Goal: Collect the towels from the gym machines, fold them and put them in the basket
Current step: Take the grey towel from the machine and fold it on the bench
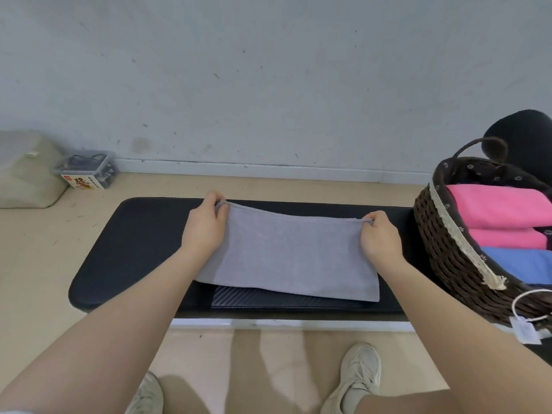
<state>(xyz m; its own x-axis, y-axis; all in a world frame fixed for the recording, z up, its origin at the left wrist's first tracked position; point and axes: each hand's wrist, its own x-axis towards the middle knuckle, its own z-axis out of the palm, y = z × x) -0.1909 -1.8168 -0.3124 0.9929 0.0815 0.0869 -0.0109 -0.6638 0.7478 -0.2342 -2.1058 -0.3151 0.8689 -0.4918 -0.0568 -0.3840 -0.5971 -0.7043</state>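
basket on bench, right end: two pink towels, one blue towel | my left grip and right grip each pinch a far corner of one grey towel lying mid-bench

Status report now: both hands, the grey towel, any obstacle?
Left hand and right hand each pinch a far corner of the grey towel. Towel on black bench, mid-fold. Basket at right, nothing blocking.

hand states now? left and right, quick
Left hand: pinching the far left corner of the grey towel.
Right hand: pinching the far right corner of the same towel.
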